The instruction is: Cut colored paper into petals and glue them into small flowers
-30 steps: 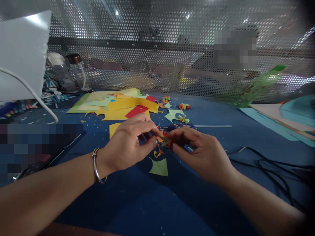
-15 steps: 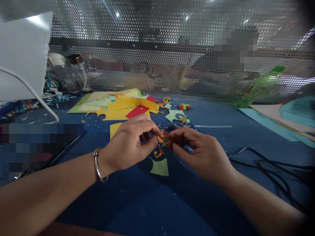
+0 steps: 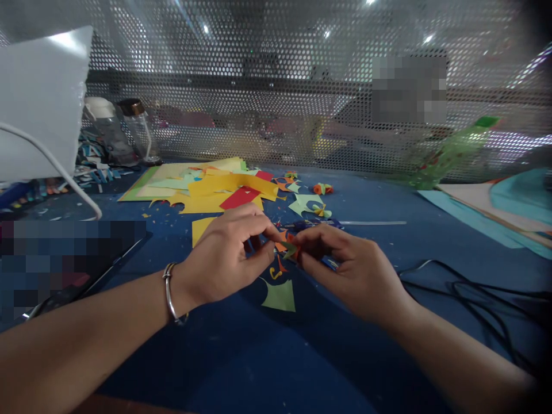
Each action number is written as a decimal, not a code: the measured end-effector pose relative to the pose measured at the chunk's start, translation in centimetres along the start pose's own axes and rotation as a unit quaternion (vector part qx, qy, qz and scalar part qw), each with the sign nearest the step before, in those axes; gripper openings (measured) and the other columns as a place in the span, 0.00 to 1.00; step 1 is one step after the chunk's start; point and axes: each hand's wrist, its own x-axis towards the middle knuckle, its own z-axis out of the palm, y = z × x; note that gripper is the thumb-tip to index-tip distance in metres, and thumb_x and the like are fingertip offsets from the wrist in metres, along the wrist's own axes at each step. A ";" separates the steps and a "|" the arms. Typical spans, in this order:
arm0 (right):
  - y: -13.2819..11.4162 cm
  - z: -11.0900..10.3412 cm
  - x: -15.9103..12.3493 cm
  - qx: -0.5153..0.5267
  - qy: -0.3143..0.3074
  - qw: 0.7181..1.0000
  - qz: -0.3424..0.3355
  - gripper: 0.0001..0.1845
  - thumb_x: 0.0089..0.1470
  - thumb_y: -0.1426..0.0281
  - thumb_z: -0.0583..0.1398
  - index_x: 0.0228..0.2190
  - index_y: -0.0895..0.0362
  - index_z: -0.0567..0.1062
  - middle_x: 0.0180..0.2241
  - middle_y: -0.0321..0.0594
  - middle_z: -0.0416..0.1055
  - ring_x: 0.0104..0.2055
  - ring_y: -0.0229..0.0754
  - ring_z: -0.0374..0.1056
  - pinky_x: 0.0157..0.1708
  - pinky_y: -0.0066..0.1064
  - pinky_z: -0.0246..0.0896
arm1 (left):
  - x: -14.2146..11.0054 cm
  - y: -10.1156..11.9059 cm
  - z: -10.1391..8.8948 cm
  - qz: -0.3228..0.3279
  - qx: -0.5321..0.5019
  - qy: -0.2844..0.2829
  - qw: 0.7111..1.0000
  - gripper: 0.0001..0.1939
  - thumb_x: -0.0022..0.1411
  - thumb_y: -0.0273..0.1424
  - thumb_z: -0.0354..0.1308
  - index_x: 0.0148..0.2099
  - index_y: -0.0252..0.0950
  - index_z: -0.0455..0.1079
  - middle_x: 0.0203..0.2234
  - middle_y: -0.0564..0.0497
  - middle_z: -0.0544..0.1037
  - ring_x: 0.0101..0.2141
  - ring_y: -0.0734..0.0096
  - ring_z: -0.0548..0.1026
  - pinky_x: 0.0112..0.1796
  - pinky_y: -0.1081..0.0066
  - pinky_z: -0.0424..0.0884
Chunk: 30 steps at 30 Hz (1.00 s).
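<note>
Between my two hands is a small folded paper flower in green and orange. My right hand is closed, pinching its orange side with thumb and fingers. The green part lies at the fingertips of my left hand, whose thumb and index finger are pinched together there. My fingers partly hide the flower. Below it on the blue table lies a light green paper scrap with a curved cut edge. Orange and yellow scraps lie just under my fingertips.
Behind my hands are yellow paper sheets, a red paper piece and an orange-green paper flower. A translucent stick lies beyond my right hand. Black cables are at right, bottles at back left, a perforated metal screen behind.
Both hands stay almost in place, still pinching the paper flower. The green part appears slightly turned. The view has shifted very slightly.
</note>
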 end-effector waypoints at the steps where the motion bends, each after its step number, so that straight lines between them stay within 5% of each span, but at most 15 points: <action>1: 0.0 0.0 0.0 -0.001 0.001 1.000 -0.002 0.05 0.53 0.72 0.59 0.34 0.54 0.75 0.28 0.35 0.75 0.28 0.36 0.72 0.27 0.25 0.68 | 0.0 0.0 0.0 0.001 0.000 0.003 1.000 0.08 0.57 0.20 0.58 0.37 0.33 0.76 0.32 0.48 0.75 0.31 0.72 0.72 0.32 0.70 0.71; 20: 0.1 0.1 0.0 -0.009 -0.001 1.000 -0.014 0.07 0.53 0.73 0.59 0.36 0.54 0.75 0.28 0.35 0.75 0.29 0.36 0.72 0.28 0.25 0.68 | 0.0 0.1 0.0 -0.003 0.010 0.007 1.000 0.07 0.59 0.22 0.58 0.39 0.33 0.75 0.32 0.48 0.76 0.31 0.72 0.73 0.33 0.70 0.71; 25: 0.2 0.3 -0.1 0.000 0.000 1.000 -0.009 0.06 0.53 0.73 0.59 0.35 0.54 0.75 0.28 0.35 0.75 0.28 0.36 0.72 0.27 0.24 0.68 | 0.1 -0.2 0.2 -0.083 -0.089 -0.028 0.992 0.07 0.61 0.26 0.59 0.42 0.35 0.74 0.33 0.49 0.80 0.31 0.73 0.76 0.33 0.72 0.74; 30: 0.0 0.2 -0.1 0.011 -0.014 1.000 -0.001 0.06 0.53 0.73 0.59 0.34 0.54 0.75 0.28 0.35 0.76 0.29 0.36 0.73 0.28 0.24 0.68 | 0.4 -1.0 0.4 -0.187 -0.257 -0.070 0.946 0.04 0.60 0.28 0.60 0.39 0.34 0.73 0.31 0.48 0.80 0.32 0.72 0.78 0.34 0.71 0.75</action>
